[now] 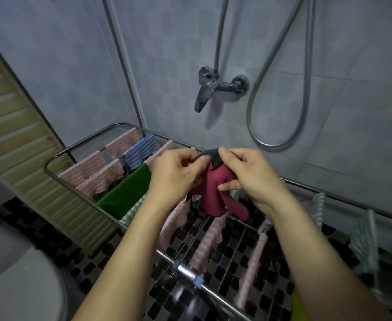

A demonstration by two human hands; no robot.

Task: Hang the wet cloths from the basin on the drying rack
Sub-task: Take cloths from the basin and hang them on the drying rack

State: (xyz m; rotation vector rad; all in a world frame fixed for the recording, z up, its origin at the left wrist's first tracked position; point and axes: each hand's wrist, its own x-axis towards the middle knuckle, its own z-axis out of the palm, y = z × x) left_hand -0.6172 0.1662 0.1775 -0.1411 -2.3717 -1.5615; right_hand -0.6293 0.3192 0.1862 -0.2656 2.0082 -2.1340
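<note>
A crumpled maroon cloth (215, 193) with a dark grey edge hangs above the middle of the metal drying rack (58, 156). My left hand (174, 174) pinches its top edge from the left. My right hand (250, 174) grips the same edge from the right, fingers curled into the fabric. Several cloths hang on the rack's bars: pink striped ones (93, 172), a blue striped one (141, 151), a green one (130, 191) and pale green ones (364, 242) at the right. The basin is not in view.
A chrome shower mixer (215, 86) and its looping hose (280, 93) are on the tiled wall behind the rack. A slatted door (16, 140) stands at the left. A white fixture (16, 286) fills the bottom left corner. The floor is dark mosaic tile (60, 237).
</note>
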